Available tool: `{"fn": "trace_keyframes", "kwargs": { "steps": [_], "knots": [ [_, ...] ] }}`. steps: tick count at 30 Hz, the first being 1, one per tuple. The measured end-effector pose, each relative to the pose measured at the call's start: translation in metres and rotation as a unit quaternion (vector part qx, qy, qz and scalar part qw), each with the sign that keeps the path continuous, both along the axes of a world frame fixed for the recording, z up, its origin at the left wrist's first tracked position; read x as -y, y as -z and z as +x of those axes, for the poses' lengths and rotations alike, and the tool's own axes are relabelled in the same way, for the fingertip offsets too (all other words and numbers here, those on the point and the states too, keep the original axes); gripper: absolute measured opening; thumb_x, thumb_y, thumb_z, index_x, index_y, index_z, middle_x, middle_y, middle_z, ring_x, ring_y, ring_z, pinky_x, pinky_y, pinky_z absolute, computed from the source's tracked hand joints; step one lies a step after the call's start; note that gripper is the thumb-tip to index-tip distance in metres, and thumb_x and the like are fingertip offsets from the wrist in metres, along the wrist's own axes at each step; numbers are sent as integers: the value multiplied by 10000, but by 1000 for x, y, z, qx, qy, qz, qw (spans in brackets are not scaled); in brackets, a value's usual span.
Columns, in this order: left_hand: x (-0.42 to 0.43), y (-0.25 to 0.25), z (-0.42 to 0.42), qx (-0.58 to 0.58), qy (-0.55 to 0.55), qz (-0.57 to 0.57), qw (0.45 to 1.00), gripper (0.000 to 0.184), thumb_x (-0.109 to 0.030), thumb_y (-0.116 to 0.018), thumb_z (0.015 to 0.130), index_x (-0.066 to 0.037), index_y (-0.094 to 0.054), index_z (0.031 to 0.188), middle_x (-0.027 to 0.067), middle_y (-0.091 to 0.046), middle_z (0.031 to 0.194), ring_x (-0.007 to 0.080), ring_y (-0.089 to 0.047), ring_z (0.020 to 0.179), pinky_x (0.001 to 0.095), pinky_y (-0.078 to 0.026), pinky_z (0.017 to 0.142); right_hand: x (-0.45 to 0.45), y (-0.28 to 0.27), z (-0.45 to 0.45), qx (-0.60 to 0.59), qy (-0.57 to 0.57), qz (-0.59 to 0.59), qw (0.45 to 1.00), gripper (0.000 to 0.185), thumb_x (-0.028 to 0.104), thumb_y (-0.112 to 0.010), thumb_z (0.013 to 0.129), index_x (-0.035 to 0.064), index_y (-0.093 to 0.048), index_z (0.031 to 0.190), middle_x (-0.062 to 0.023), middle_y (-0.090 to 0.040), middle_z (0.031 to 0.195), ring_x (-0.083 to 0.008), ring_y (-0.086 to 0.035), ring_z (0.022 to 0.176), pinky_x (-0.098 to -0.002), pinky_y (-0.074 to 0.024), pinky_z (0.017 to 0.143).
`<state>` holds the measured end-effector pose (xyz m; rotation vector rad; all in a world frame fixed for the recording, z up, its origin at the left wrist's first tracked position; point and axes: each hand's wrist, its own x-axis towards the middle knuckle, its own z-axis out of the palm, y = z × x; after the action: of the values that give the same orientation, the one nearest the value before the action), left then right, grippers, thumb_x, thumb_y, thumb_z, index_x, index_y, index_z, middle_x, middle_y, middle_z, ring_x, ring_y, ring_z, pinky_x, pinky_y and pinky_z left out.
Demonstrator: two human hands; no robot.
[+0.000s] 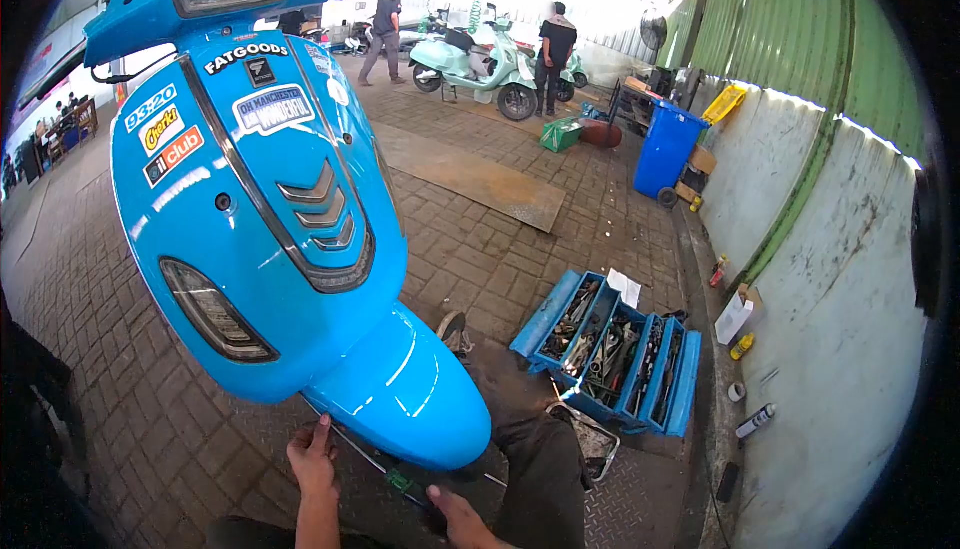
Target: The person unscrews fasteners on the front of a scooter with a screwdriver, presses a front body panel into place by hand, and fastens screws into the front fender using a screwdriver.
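A blue scooter (260, 219) with stickers on its front stands before me, its rounded front fender (405, 389) just above my hands. My right hand (462, 521) is closed around the dark end of a screwdriver (400, 480), which shows a green part and a thin metal shaft. That shaft runs up and left beneath the fender's lower edge. By the shaft's far end is my left hand (315, 461), fingers drawn together and fingertips up against the fender's underside. Whatever those fingertips pinch is hidden.
To the right, a blue toolbox (610, 349) lies opened, full of hand tools, with a metal tray (590, 439) beside it. A spray can (756, 420) and bottles line the wall. Farther off are a blue bin (670, 149), mint scooters (475, 64) and two people.
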<state>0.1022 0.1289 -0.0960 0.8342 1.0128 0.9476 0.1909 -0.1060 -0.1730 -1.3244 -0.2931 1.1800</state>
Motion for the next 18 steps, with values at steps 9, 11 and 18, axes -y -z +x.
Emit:
{"fn": "trace_keyframes", "kwargs": {
  "steps": [9,11,18],
  "knots": [
    [-3,8,-2,-2,-3,-1,1000,324,-241,-857,869,-66,-598,787,-26,-525,705,81,-437,597,274,-339,533,-5,-14,5,-8,-41,-117,992,490,390,-593,1041,-32,-579,1287,-259,-691,1167,-444,-691,1022,-493,-536,850],
    [-3,10,-1,-1,-4,-1,1000,324,-241,-860,867,-66,-598,790,-26,-529,715,80,-438,598,274,-343,532,-11,9,-8,214,23,-86,973,461,345,-617,1028,-41,-589,1278,-276,-676,1171,-459,-682,1005,-494,-543,839],
    [-5,16,-4,-7,-11,2,1000,315,-248,-856,873,-55,-613,820,-21,-541,752,89,-452,616,278,-370,542,-31,-107,-12,618,-19,-29,786,429,279,-659,1002,-57,-609,1264,-300,-661,1166,-511,-660,976,-500,-562,819]
  ]
}}
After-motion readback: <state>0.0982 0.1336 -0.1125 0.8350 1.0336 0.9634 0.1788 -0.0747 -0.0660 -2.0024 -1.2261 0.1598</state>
